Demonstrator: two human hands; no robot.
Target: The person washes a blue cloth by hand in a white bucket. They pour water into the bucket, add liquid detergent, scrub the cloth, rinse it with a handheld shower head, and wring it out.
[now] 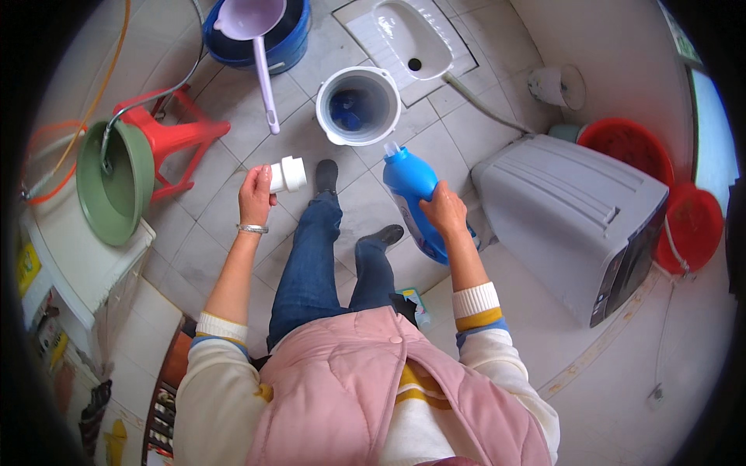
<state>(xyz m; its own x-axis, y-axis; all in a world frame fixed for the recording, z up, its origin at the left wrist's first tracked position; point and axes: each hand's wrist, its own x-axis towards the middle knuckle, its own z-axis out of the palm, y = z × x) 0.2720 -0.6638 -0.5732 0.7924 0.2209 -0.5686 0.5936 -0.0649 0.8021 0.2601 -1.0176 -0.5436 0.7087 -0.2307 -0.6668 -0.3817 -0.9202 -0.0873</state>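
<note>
A white plastic bottle cap is held in my left hand, its wider end turned to the right. My right hand grips a blue detergent bottle, tilted with its clear spout towards the bucket. Just beyond that spout stands a white bucket on the tiled floor. Dark blue cloth lies at its bottom. Whether any liquid leaves the spout, I cannot tell.
A squat toilet lies beyond the bucket. A lilac dipper rests across a blue tub. Left are a red stool and a green basin on a counter. A grey washing machine and red buckets stand right.
</note>
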